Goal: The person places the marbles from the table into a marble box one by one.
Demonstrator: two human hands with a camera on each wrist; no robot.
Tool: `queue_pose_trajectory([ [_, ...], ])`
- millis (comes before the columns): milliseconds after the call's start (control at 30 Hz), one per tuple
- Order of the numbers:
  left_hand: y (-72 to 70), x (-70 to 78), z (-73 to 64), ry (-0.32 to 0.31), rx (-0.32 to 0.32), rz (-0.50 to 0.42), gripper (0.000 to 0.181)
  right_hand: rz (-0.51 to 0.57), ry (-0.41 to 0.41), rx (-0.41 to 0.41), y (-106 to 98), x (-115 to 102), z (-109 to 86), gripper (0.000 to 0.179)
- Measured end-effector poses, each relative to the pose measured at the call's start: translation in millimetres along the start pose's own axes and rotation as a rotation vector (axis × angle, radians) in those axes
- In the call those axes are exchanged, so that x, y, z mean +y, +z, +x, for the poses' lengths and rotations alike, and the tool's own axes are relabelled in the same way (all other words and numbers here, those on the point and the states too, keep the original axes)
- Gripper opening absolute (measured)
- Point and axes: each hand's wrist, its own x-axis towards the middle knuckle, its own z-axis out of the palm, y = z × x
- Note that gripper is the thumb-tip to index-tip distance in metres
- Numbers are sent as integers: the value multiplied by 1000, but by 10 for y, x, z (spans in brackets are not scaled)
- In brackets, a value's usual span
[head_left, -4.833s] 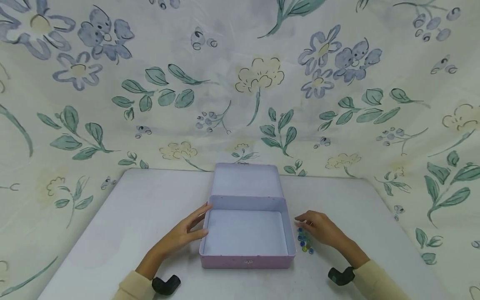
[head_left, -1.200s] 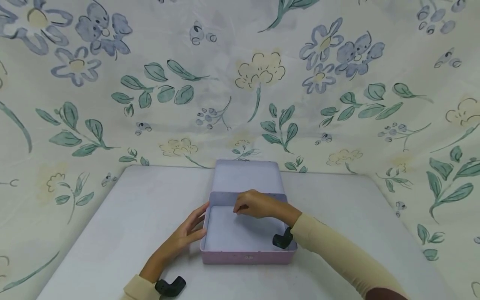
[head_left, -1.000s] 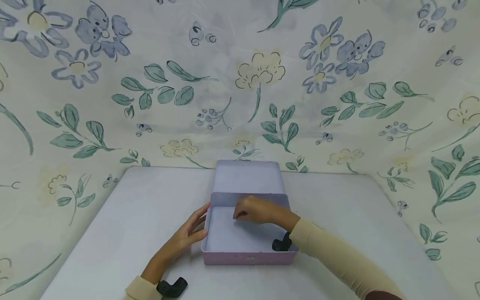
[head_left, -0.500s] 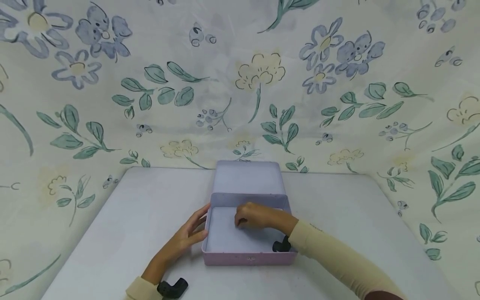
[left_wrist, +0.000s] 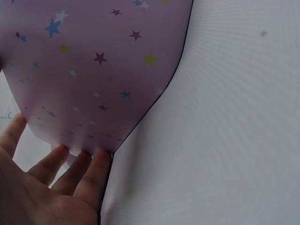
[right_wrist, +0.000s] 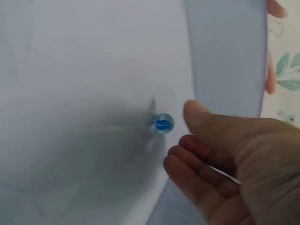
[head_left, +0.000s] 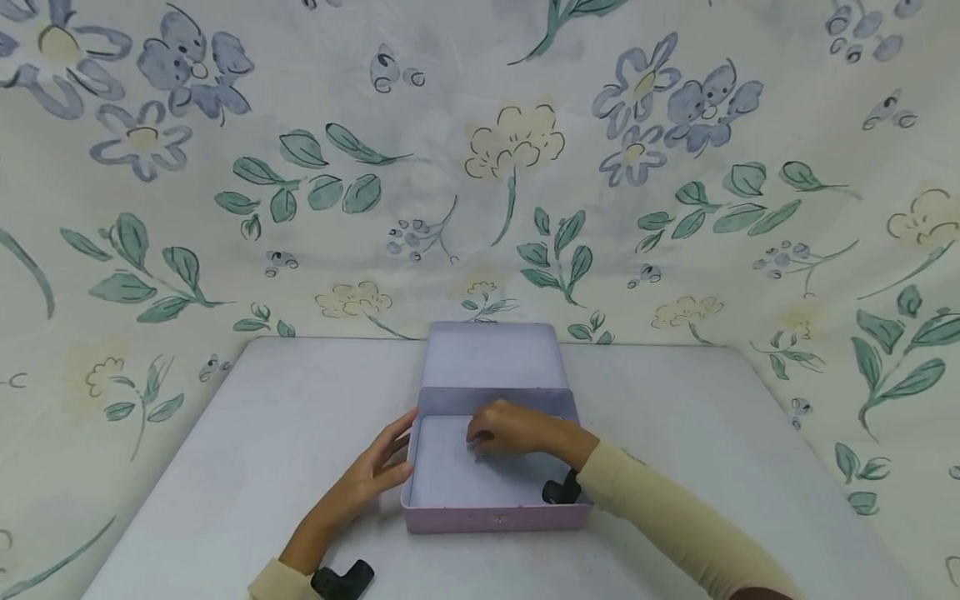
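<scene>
An open, shallow pink tin box (head_left: 495, 521) with a pale lilac inside stands on the white table. My left hand (head_left: 367, 475) rests against its left wall with fingers extended; in the left wrist view the fingertips touch the star-printed pink side (left_wrist: 101, 58). Inside the box hovers my right hand (head_left: 513, 429), fingers loosely bent. From the right wrist, a clear glass marble with a blue swirl (right_wrist: 164, 123) shows over the box floor, just off the thumb and fingertips. The thumb and fingers stand apart and hold nothing.
The box's lid (head_left: 491, 354) is folded back toward the flowered cloth (head_left: 517, 192) behind the table (head_left: 300, 400). Black wrist cameras (head_left: 345, 579) sit at both wrists. My right sleeve (head_left: 667, 508) crosses the area right of the box and covers it.
My right hand has moved from a group of marbles right of the box to inside it, then lowered slightly. Its fingers have parted and let a marble go. The left hand stays at the wall.
</scene>
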Motion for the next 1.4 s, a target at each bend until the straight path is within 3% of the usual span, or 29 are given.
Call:
queue_pose_trajectory([
  [233,13,-9,-3,-6,7,-4,69,48,-29,85,-159,-21,-43,16],
  [567,70,-23,-5,-20,21,-9,70,37,-91,169,-449,-123,-217,17],
  [900,45,-33,8,4,-8,-5,69,82,26,213,-616,2,-673,20],
  [1200,-9,-2,7,39,-5,13,70,92,37,393,-654,134,-1089,20],
  [1400,-2,-7,11,45,-12,3,70,128,69,450,-603,187,-1304,21],
])
